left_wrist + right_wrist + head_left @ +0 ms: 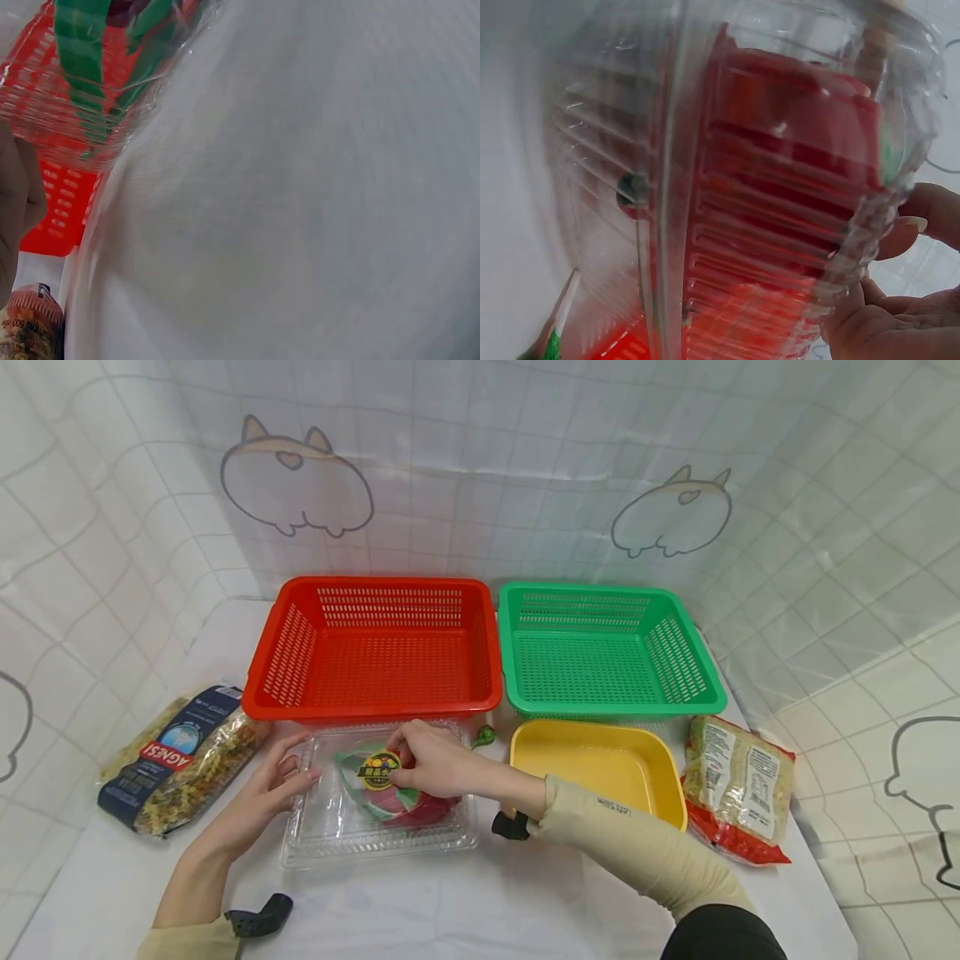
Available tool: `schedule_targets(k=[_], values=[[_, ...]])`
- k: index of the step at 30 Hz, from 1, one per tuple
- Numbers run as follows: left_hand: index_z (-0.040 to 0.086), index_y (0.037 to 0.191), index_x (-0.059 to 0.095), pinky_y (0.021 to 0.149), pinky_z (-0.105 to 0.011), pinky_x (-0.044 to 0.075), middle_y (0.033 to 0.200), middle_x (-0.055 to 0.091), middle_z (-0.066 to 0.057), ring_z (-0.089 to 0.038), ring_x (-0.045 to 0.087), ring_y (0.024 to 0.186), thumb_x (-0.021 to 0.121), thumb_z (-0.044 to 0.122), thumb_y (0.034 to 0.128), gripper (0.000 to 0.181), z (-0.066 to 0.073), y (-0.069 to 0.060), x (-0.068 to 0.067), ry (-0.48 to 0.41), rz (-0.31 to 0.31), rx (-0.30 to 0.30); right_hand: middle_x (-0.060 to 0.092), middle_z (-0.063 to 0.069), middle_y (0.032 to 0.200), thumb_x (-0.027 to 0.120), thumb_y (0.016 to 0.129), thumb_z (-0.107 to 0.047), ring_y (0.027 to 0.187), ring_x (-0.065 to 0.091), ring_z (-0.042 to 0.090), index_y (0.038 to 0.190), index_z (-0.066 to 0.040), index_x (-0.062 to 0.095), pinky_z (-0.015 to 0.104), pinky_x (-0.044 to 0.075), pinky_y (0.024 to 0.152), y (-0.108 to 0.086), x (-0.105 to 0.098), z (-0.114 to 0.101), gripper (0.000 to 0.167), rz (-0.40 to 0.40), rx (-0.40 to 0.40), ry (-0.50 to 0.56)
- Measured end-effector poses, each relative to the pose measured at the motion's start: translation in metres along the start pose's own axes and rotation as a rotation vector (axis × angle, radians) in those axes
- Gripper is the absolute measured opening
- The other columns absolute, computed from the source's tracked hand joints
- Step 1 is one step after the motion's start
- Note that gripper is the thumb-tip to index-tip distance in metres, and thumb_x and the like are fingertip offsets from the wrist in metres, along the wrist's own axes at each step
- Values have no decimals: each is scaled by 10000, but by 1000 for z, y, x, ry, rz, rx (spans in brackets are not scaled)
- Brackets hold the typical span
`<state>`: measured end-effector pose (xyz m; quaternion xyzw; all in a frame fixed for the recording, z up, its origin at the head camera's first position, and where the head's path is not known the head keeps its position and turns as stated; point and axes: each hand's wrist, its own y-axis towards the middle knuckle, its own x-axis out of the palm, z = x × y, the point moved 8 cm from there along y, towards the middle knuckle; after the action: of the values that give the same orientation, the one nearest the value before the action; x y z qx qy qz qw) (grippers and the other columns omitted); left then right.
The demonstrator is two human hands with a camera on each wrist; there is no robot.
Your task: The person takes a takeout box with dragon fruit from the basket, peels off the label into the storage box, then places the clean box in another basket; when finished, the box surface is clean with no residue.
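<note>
A clear plastic clamshell box (337,839) lies on the table with a pink-red dragon fruit (427,810) with green scales inside. On the lid is a round gold-and-black label (378,771). My left hand (266,793) holds the box's left edge, thumb over the rim and fingers curled outside; only part of this hand (15,202) shows in the left wrist view. My right hand (438,762) has its thumb and bent index fingertip at the label's right side. In the right wrist view, the fingers touch the lid; whether they pinch the label is unclear.
Behind the box stand a red basket (375,708) and a green basket (615,706). Right of it are a yellow tray (600,768), a red-and-clear food packet (738,785) and a small green item (484,736). A pasta bag (180,760) lies at the left.
</note>
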<state>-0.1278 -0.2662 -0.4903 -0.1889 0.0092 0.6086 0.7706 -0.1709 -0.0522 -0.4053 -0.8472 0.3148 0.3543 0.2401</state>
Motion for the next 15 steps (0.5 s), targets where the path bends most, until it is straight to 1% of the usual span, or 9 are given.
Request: schedule_targets(k=[4, 6, 8, 10, 13, 15], values=[[273, 1575, 122, 937, -468, 460, 1532, 292, -271, -78, 455, 1180, 504, 321, 1040, 659, -2, 0, 0, 10, -5, -26, 547, -56, 911, 722, 913, -229, 803, 513, 50, 1162, -110, 605, 148, 420, 697, 1, 1, 0, 300, -14, 10, 5], [269, 1573, 123, 950, -489, 459, 1539, 288, -276, -103, 447, 1192, 508, 327, 1038, 662, -3, 0, 0, 8, -5, -33, 552, -57, 907, 726, 908, -229, 805, 519, 51, 1149, -112, 608, 148, 424, 699, 1, 1, 0, 293, -15, 10, 10], [268, 1571, 129, 949, -489, 457, 1532, 300, -276, -83, 464, 1174, 509, 323, 1037, 658, -3, 1, 0, 4, -4, -31, 557, -60, 899, 733, 897, -228, 806, 523, 49, 1130, -115, 613, 147, 428, 705, 3, 1, 0, 285, -14, 6, 16], [275, 1567, 137, 958, -503, 450, 1527, 308, -274, -32, 475, 1141, 509, 316, 1037, 648, -4, 1, 0, -4, -5, -27, 563, -51, 893, 734, 895, -216, 811, 527, 60, 1121, -106, 619, 151, 433, 705, 4, 0, 1, 276, -15, 5, 34], [285, 1563, 149, 979, -564, 435, 1524, 310, -276, 24, 483, 1105, 509, 305, 1037, 637, -3, 1, 0, -20, -5, -21, 575, -37, 883, 720, 910, -202, 804, 525, 76, 1109, -95, 624, 157, 437, 690, 6, 0, 3, 246, -18, 9, 70], [289, 1562, 153, 992, -598, 418, 1527, 306, -279, 36, 478, 1101, 510, 304, 1037, 635, -3, 2, 0, -28, -6, -20, 589, -31, 872, 699, 932, -189, 774, 527, 79, 1101, -87, 625, 157, 443, 665, 7, 0, 4, 211, -22, 10, 87]])
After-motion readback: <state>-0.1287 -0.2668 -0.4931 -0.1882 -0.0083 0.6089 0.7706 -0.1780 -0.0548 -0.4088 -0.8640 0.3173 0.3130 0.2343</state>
